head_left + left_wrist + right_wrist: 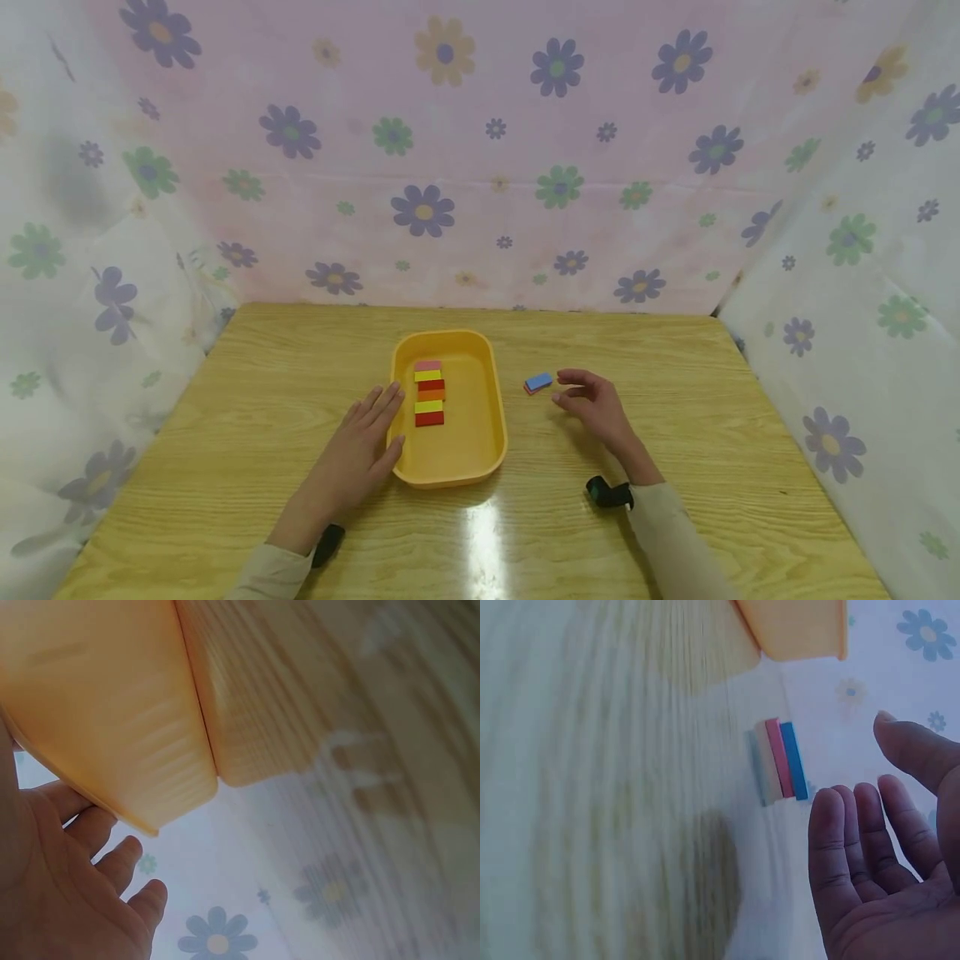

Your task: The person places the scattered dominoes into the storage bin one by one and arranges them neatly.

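Note:
A yellow plastic tray stands on the table, and my left hand rests along its left rim with the fingers extended. In the left wrist view, the fingertips touch the tray's edge from outside. Inside the tray, several flat coloured blocks lie in a column: pink, yellow, red and orange ones. Right of the tray, a blue block lies on a pinkish-red block. My right hand hovers just right of this pair, thumb and fingers apart, holding nothing.
The wooden table has a glossy top with a bright reflection near the front. A flowered cloth hangs along the back and both sides. Each wrist carries a small black device.

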Demonstrator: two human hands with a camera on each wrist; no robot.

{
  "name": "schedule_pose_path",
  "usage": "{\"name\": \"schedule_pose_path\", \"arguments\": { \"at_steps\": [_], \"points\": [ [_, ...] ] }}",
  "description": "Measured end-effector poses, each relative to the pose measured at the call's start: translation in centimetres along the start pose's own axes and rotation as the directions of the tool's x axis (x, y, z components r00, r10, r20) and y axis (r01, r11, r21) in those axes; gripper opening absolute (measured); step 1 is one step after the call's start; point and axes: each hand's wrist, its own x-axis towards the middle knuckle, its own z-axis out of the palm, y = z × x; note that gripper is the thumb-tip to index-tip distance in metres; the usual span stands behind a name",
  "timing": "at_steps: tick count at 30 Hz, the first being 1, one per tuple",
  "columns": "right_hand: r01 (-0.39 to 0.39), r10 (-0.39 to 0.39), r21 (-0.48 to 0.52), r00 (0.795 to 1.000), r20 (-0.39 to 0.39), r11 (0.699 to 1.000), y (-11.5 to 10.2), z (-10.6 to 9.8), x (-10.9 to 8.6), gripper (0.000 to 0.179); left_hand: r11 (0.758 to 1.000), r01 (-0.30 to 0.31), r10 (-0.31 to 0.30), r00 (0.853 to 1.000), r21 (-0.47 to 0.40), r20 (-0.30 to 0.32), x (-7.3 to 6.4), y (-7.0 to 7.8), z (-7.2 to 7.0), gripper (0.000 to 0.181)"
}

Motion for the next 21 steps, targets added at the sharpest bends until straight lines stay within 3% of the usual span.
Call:
{"name": "schedule_pose_path", "arguments": {
  "at_steps": [7, 21],
  "points": [
    [0.107, -0.102, -0.075, 0.993, 0.057, 0.992, 0.7, -0.7, 1.5, 0.042, 1.0, 0.015, -0.015, 1.0, -0.003, 0.02, -0.1, -0.2, 0.2, 0.064],
    [0.168, -0.154, -0.145, 0.982, 0.108, 0.975, 1.4, -0.8, 4.1, 0.042, 1.0, 0.022, -0.022, 1.0, 0.011, 0.013, -0.2, -0.4, 0.3, 0.065]
  ]
}}
